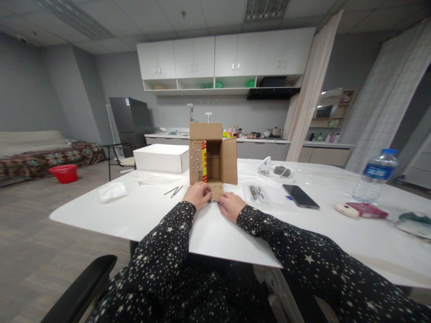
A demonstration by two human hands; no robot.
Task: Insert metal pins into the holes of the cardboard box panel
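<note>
A small brown cardboard box (212, 154) lies on its side on the white table (161, 211), its open mouth facing me with flaps spread. My left hand (198, 195) and my right hand (230, 205) rest close together at the lower flap (216, 190), fingers curled. A small metal piece shows between the fingertips; which hand holds it I cannot tell. Both arms wear a dark sleeve with white stars.
A white flat box (161, 158) stands behind left, with metal pins (174, 191) and crumpled plastic (112, 191) nearby. To the right lie a clear bag of parts (257, 194), a black phone (300, 196), a water bottle (375, 176) and a pink pack (367, 210).
</note>
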